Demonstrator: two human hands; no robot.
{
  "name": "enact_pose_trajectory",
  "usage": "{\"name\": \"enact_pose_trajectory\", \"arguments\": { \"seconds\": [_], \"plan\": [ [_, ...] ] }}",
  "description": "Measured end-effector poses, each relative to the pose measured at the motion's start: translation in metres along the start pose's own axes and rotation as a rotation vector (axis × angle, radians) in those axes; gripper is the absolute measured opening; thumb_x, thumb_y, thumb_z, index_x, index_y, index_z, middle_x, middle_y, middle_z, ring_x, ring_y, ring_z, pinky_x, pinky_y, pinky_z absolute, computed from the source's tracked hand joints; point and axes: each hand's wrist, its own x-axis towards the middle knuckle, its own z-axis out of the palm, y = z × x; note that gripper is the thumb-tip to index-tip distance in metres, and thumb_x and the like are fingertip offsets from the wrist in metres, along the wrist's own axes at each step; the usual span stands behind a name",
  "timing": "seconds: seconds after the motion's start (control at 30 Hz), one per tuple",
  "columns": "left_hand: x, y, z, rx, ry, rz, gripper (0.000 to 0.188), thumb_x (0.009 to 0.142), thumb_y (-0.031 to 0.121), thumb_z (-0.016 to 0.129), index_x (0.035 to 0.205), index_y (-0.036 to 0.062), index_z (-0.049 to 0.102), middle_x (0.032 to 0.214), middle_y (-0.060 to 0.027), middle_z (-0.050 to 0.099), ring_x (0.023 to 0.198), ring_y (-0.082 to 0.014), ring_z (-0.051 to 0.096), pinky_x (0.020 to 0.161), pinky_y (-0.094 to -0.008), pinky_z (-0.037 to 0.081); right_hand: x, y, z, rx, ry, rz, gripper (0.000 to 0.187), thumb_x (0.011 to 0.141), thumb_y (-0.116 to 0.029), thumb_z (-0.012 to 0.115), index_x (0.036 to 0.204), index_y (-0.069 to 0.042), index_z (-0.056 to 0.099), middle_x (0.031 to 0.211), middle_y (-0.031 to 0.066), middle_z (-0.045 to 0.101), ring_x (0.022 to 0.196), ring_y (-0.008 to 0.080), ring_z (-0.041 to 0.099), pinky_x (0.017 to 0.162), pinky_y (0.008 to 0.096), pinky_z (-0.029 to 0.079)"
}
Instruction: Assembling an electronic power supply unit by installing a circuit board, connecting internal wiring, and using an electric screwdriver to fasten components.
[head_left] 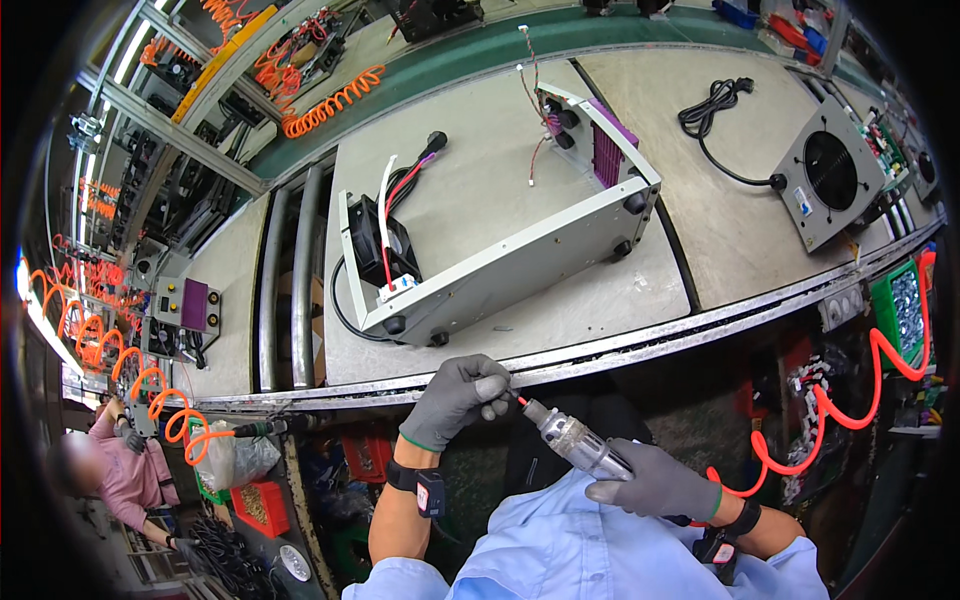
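Observation:
My right hand [664, 482], in a grey glove, is wrapped round a silver air screwdriver [575, 440] that slants up to the left. Its thin reddish bit reaches my left hand [458, 398], also gloved in grey. The left fingers are pinched together at the bit's tip, and whatever small thing they hold is too small to name. Just beyond the hands, on the workbench, lies an open grey metal chassis [520, 270]. A black fan [385, 240] is mounted at its left end, and a purple heat sink [612, 148] with loose wires stands at its right end.
A grey panel with a round fan grille [830, 172] and black cord stands at the right. An orange coiled hose [800, 425] hangs by my right side. Red bin [260, 507] and green bin [898, 308] hold small parts. Another person [125, 465] works at far left.

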Motion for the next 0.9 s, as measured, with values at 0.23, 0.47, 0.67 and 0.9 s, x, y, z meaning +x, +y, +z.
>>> {"name": "enact_pose_trajectory", "arguments": {
  "seconds": [0.23, 0.47, 0.67, 0.9],
  "plan": [
    [0.011, 0.003, 0.018, 0.087, 0.084, -0.005, 0.027, 0.093, 0.022, 0.067, 0.102, -0.0032, 0.064, 0.082, -0.0082, 0.067, 0.063, -0.0123, 0.061, 0.055, -0.023, 0.049, 0.006, -0.003, 0.007, 0.292, -0.032, 0.104, 0.048, 0.086, -0.041, 0.073, 0.113, -0.004, 0.058, 0.075, 0.0028, 0.057, 0.057, 0.0083, 0.055, 0.05, 0.0256, 0.047],
    [0.051, -0.003, 0.021, 1.549, 0.496, 0.605, 0.028, 0.084, 0.007, 0.062, 0.112, 0.0068, 0.063, 0.101, -0.0152, 0.064, 0.082, -0.0358, 0.066, 0.071, -0.0463, 0.054, 0.023, -0.011, 0.012, 0.362, 0.127, 0.075, 0.035, 0.089, -0.033, 0.071, 0.105, -0.005, 0.056, 0.072, 0.0016, 0.055, 0.055, 0.0073, 0.053, 0.049, 0.0256, 0.046],
    [0.026, 0.003, 0.018, 1.496, 0.548, 0.508, 0.025, 0.085, 0.005, 0.062, 0.109, 0.0051, 0.065, 0.095, -0.0195, 0.064, 0.083, -0.0369, 0.066, 0.07, -0.0427, 0.055, 0.043, -0.017, 0.02, 0.382, 0.088, 0.055, 0.035, 0.09, -0.032, 0.069, 0.108, -0.005, 0.055, 0.07, 0.0021, 0.055, 0.053, 0.0079, 0.054, 0.047, 0.0253, 0.045],
    [-0.038, 0.127, 0.023, 0.719, 0.284, 0.207, 0.015, 0.094, 0.014, 0.062, 0.101, 0.0023, 0.067, 0.083, -0.0038, 0.066, 0.071, -0.0076, 0.064, 0.057, -0.0239, 0.051, 0.07, -0.021, 0.031, 0.399, 0.053, 0.055, 0.035, 0.091, -0.033, 0.068, 0.106, -0.004, 0.055, 0.069, 0.0023, 0.055, 0.051, 0.0091, 0.054, 0.047, 0.0265, 0.046]
  ]
}}
